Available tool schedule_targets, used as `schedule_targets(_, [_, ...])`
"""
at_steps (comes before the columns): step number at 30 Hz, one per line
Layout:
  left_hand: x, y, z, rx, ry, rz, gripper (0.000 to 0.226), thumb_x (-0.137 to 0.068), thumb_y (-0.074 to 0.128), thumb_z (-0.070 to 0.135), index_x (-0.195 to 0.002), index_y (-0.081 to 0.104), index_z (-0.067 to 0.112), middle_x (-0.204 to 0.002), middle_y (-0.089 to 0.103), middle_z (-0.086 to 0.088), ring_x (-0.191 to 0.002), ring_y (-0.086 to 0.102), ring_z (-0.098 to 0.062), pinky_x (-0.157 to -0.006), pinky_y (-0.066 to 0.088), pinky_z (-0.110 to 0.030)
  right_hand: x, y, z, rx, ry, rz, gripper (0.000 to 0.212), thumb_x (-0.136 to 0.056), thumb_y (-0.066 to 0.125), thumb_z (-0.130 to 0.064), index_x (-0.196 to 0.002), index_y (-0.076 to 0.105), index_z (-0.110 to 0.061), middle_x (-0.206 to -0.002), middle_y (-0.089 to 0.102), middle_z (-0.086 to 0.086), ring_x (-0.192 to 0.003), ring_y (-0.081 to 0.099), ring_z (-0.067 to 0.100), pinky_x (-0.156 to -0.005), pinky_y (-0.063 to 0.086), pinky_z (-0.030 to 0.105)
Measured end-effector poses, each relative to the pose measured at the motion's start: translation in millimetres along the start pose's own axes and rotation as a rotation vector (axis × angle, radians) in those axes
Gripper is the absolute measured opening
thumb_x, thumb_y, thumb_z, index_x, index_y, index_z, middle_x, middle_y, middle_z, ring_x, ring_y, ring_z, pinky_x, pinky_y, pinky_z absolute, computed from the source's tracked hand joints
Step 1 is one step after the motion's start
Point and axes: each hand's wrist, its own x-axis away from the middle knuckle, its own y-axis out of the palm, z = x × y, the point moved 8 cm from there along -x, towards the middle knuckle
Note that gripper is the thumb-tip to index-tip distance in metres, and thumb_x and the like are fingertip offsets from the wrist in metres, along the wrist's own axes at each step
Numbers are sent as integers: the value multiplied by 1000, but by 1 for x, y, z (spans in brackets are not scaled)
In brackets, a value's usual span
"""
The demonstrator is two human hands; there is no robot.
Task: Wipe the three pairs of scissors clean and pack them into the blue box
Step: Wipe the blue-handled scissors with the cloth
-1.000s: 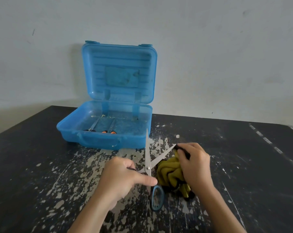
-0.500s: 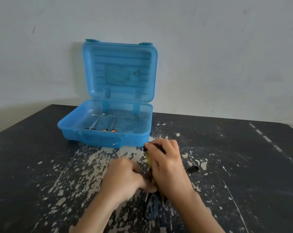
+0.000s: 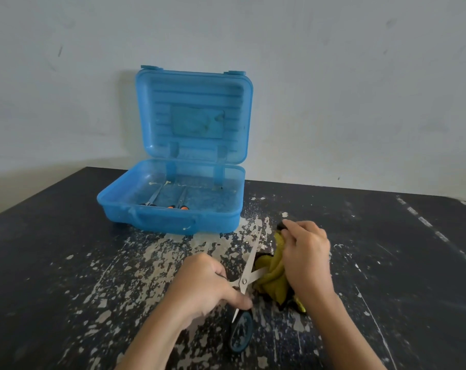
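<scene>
Grips open scissors (image 3: 244, 280) with left hand (image 3: 207, 287), clutches yellow cloth (image 3: 271, 281) with right hand (image 3: 306, 257), on paint-flecked black bench (image 3: 66, 263) against pale wall (image 3: 360, 89).

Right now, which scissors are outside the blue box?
The blue-handled pair, blades open, in the left hand; the other two lie in the box.

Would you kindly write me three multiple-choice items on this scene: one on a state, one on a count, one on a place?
1. The blue box has its lid: A shut; B taken off; C raised upright.
2. How many pairs of scissors lie inside the box? A none; B two; C five.
3. The yellow cloth is: A in the right hand, against a blade of the open scissors; B in the box; C on the lid.
C, the lid stands upright at the back. B, two sets of handles show inside. A, the right hand grips the cloth there.
</scene>
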Motion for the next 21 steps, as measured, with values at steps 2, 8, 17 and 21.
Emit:
schedule_targets(2, [-1, -1, -2, 48, -16, -21, 49, -46, 93, 29, -55, 50, 8, -47, 43, -2, -43, 34, -14, -47, 30, -23, 0, -13, -3, -85, -27, 45, 22, -83, 60, 4, -104, 68, 0, -94, 65, 12, -88, 56, 31, -74, 38, 25])
schedule_targets(8, [0, -4, -1, -13, -23, 3, 47, -44, 93, 27, -75, 64, 6, -59, 51, 2, -58, 56, -20, -63, 50, -33, 24, 6, -47, -73, -314, -89, 23, -79, 59, -6, -99, 70, -4, -91, 64, 8, -83, 54, 23, -72, 41, 17])
schedule_targets(17, [0, -11, -5, 92, -94, 62, 42, -50, 91, 27, -63, 53, 17, -64, 58, 0, -63, 56, -18, -68, 54, -30, 13, -19, -19, -73, -135, 92, 22, -80, 64, 2, -102, 68, 1, -92, 64, 9, -85, 53, 23, -76, 41, 17])
schedule_targets(21, [3, -18, -5, 150, -92, 66, 35, -52, 91, 22, -71, 64, 12, -55, 52, 4, -51, 47, -11, -49, 36, -23, 24, 6, -38, -12, -310, -89, 22, -78, 65, 1, -99, 69, -2, -92, 63, 7, -85, 52, 22, -77, 45, 21])
